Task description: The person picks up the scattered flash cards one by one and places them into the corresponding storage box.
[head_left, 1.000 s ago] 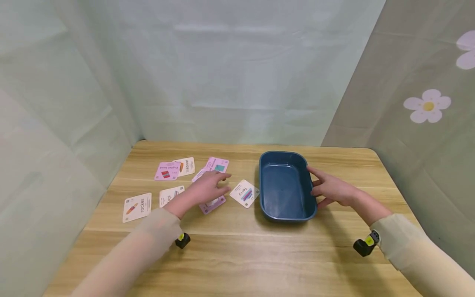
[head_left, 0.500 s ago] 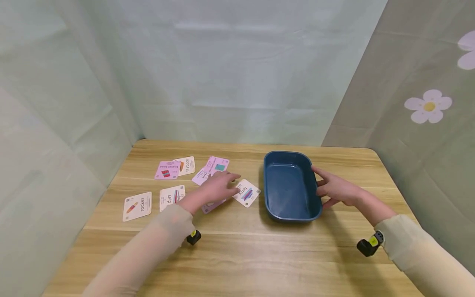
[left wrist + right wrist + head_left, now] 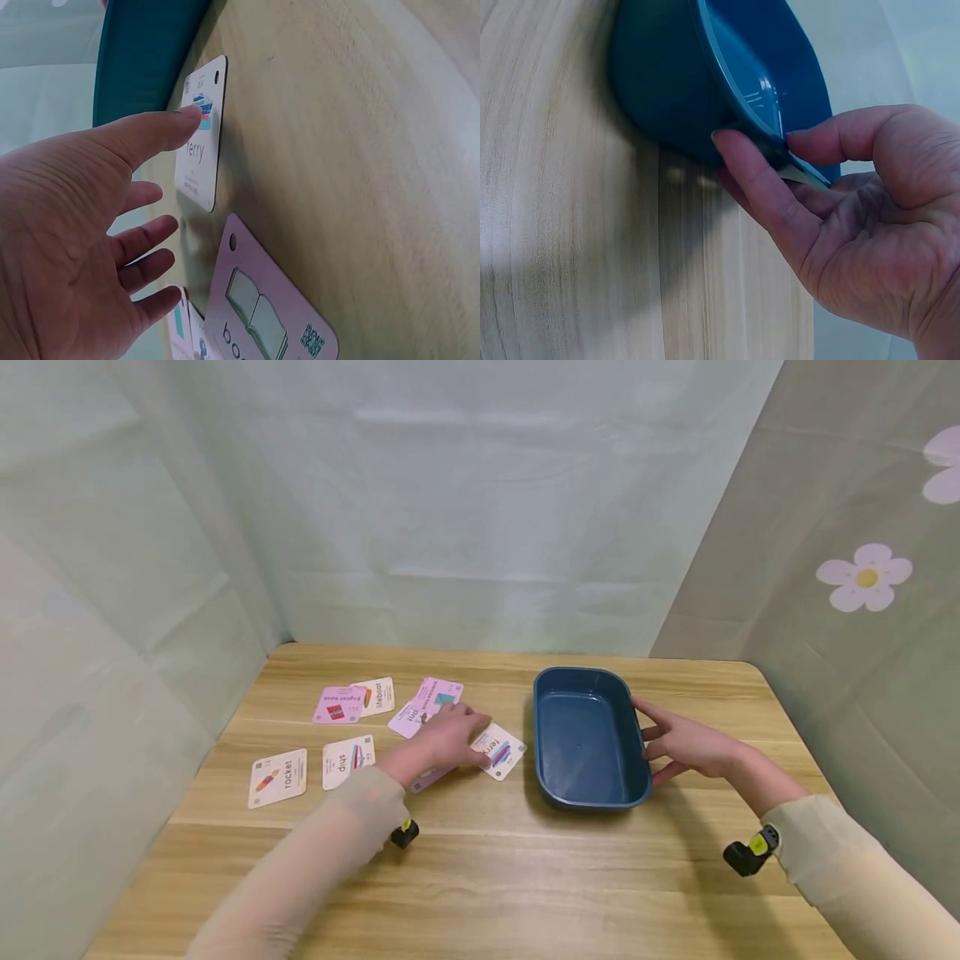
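Observation:
My left hand point(image 3: 446, 739) hovers over the cards with fingers loosely bent, holding nothing. Its thumb point(image 3: 165, 135) overlaps the white "ferry" card point(image 3: 502, 753) in the left wrist view; whether they touch I cannot tell. Below that hand lies a pink card with a book picture point(image 3: 255, 300), mostly hidden in the head view. Just beyond it, a pink card with a teal picture point(image 3: 442, 695) overlaps the "ant" card point(image 3: 407, 720). My right hand point(image 3: 697, 747) grips the right rim of a blue plastic basin point(image 3: 577, 752), with digits on both sides of the rim.
Further left on the wooden table point(image 3: 487, 877) lie the "rocket" card point(image 3: 277, 778), the "ship" card point(image 3: 347, 760), and a pink "English book" card point(image 3: 337, 704) overlapping the "lifeboat" card point(image 3: 378, 695). Fabric curtains point(image 3: 480, 527) enclose the table's back and sides.
My left hand has moved right, from the pink cards to the left edge of the "ferry" card. The basin and my right hand have shifted slightly right, away from that card.

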Demonstrator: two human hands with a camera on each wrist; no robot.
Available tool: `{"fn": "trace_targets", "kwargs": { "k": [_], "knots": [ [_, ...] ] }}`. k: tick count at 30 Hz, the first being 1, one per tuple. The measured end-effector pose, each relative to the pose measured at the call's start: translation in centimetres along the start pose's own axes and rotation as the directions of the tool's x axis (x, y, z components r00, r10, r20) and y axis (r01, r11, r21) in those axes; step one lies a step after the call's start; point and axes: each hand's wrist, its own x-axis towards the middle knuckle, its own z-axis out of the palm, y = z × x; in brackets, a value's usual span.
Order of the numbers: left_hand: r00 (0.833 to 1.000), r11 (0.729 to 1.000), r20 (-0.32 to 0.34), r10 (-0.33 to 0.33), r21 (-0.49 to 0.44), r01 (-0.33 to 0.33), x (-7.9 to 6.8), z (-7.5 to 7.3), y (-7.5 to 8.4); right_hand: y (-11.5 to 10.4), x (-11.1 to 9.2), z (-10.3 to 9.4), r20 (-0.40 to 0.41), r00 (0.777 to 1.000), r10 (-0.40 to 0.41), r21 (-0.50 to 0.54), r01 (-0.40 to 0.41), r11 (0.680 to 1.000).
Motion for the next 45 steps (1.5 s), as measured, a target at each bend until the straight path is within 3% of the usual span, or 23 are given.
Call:
{"fn": "trace_targets", "kwargs": {
  "k": [17, 24, 31, 45],
  "knots": [
    [0.998, 0.997, -0.057, 0.026, 0.078, -0.022, 0.7, 1.4, 0.3, 0.5, 0.2, -0.2, 0.041, 0.999, -0.014, 0.013, 0.014, 1.000],
    [0.998, 0.993, -0.034, 0.050, 0.108, -0.047, 0.6, 1.6, 0.7, 0.5, 0.3, -0.1, 0.021, 1.000, -0.007, 0.011, 0.007, 1.000],
    [0.999, 0.990, -0.033, 0.030, 0.141, -0.025, 0.6, 1.5, 0.8, 0.5, 0.3, -0.2, 0.006, 1.000, 0.000, 0.002, 0.000, 1.000],
    [0.997, 0.999, -0.076, -0.011, 0.035, 0.014, 1.6, 2.2, -0.2, 0.3, 0.1, -0.2, 0.008, 1.000, -0.014, -0.014, 0.014, 1.000]
  ]
}}
